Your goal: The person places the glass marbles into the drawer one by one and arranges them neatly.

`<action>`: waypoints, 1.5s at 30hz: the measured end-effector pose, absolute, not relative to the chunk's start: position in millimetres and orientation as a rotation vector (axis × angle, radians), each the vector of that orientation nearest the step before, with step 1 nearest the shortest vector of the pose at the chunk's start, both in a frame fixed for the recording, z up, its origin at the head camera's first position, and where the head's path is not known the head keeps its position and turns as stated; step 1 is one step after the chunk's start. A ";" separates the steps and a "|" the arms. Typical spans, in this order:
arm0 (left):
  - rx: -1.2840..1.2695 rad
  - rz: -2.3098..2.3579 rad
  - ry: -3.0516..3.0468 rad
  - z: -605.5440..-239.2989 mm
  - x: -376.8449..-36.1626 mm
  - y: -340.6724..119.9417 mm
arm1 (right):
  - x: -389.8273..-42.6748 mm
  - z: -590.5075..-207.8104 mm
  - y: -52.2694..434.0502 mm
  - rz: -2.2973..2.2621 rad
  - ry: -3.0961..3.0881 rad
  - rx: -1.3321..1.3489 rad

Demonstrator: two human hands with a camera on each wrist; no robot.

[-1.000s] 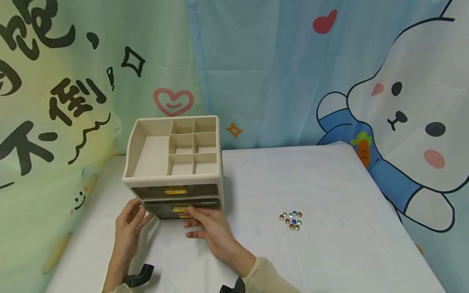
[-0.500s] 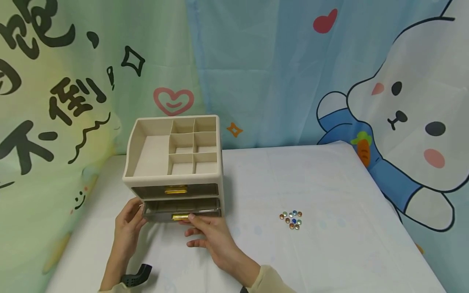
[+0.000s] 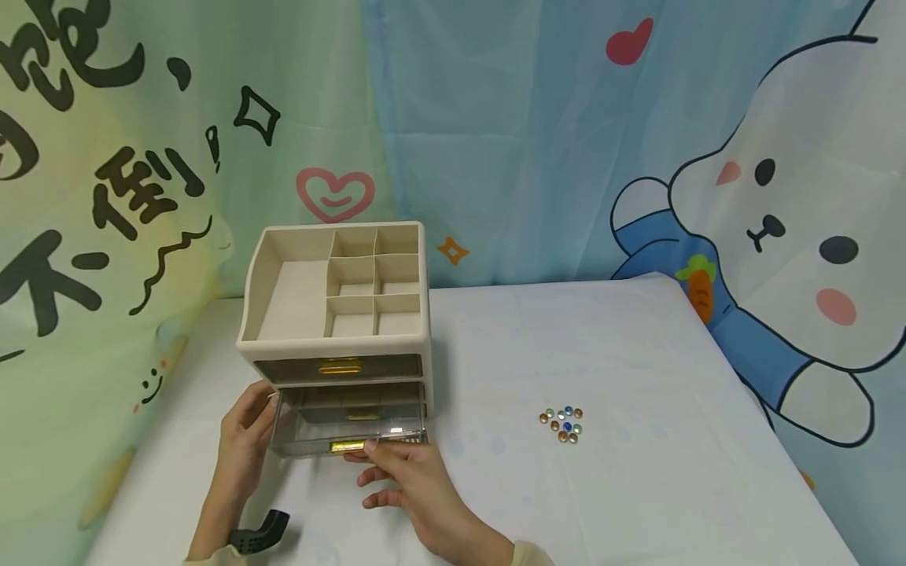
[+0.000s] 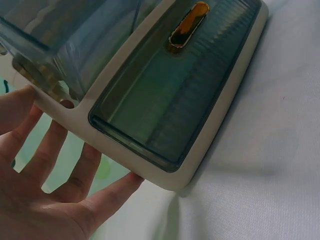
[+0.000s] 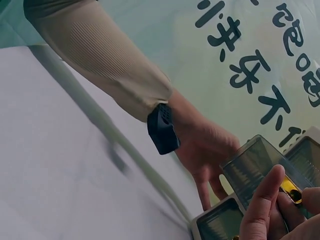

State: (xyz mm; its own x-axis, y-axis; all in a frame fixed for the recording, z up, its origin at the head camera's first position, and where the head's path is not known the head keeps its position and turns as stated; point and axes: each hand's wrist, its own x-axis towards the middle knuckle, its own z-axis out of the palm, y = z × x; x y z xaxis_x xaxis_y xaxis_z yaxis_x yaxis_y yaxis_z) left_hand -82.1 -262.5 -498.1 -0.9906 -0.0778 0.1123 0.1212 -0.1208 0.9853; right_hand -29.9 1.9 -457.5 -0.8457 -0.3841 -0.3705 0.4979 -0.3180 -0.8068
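A cream desktop organizer (image 3: 283,344) stands on the table, with a top tray and clear drawers below. Its middle drawer (image 3: 304,431) is pulled partly out. My right hand (image 3: 432,495) pinches that drawer's gold handle (image 3: 345,446) between thumb and fingers; the drawer also shows in the right wrist view. At the organizer's left side is my left hand (image 3: 244,440), its spread fingertips touching the side wall in the left wrist view. There, the closed bottom drawer (image 4: 155,105) has its own gold handle (image 4: 189,25). Inside the pulled drawer I see no contents.
Several small colored glass gems (image 3: 562,424) lie grouped on the white tablecloth (image 3: 637,487), right of the organizer. The upper drawer (image 3: 382,367) is closed. A printed curtain (image 3: 488,157) hangs behind the table.
My right hand has moved toward me, drawing the middle drawer from closed to partly out. My left hand stays by the organizer's left side. The gems lie unmoved.
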 end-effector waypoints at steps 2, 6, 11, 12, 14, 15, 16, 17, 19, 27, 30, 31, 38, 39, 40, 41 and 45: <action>-0.043 -2.256 -1.998 -497.4 -82.5 -262.4 | -26.6 -457.1 3.2 -2.175 1.394 0.145; -0.019 -2.254 -2.019 -496.0 -83.7 -262.3 | -20.7 -456.2 5.5 -2.169 1.390 0.156; -0.004 -2.241 -2.044 -494.8 -84.9 -262.6 | -13.9 -455.8 7.5 -2.170 1.371 0.159; -0.004 -2.242 -2.045 -494.8 -84.9 -262.7 | -12.6 -455.8 8.0 -2.171 1.365 0.157; -0.007 -2.245 -2.041 -494.8 -85.1 -263.2 | -10.2 -455.8 9.0 -2.173 1.353 0.147; -0.011 -2.248 -2.037 -494.9 -85.3 -263.5 | -9.2 -455.6 9.5 -2.173 1.345 0.143; -0.014 -2.248 -2.036 -495.2 -85.5 -263.9 | -8.2 -455.5 9.9 -2.172 1.339 0.136; -0.019 -2.251 -2.032 -495.4 -85.9 -264.2 | -7.3 -455.5 10.3 -2.171 1.334 0.131; -0.034 -2.249 -2.031 -496.0 -86.6 -265.0 | -5.6 -455.6 10.8 -2.167 1.328 0.122; -0.079 -2.261 -2.020 -497.5 -87.0 -267.0 | 2.3 -458.4 12.1 -2.142 1.303 0.118; -0.083 -2.268 -2.016 -497.4 -86.5 -266.6 | 5.1 -458.5 12.7 -2.152 1.293 0.113; -0.084 -2.268 -2.017 -497.4 -86.3 -266.4 | 5.9 -458.7 12.8 -2.155 1.291 0.111; -0.078 -2.268 -2.025 -497.7 -84.5 -265.5 | 8.3 -463.0 13.2 -2.177 1.277 0.084; -0.078 -2.269 -2.021 -497.7 -84.2 -265.3 | 8.3 -463.6 13.3 -2.178 1.276 0.080; -0.076 -2.271 -2.018 -497.9 -84.1 -265.2 | 8.3 -464.2 13.4 -2.180 1.273 0.076; -0.075 -2.272 -2.017 -498.0 -84.0 -265.2 | 8.5 -464.7 13.6 -2.181 1.269 0.072; -0.066 -2.271 -2.018 -498.2 -83.9 -265.0 | 9.2 -466.1 15.7 -2.182 1.251 0.033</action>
State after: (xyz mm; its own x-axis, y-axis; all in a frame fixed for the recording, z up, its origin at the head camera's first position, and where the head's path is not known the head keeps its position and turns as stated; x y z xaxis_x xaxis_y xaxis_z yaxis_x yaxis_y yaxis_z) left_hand -83.9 -265.0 -498.2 -0.9938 -0.0481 0.1003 0.1053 -0.1146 0.9878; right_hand 9.2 15.7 -466.1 -0.8100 -0.4966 -0.3118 0.5200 -0.3625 -0.7734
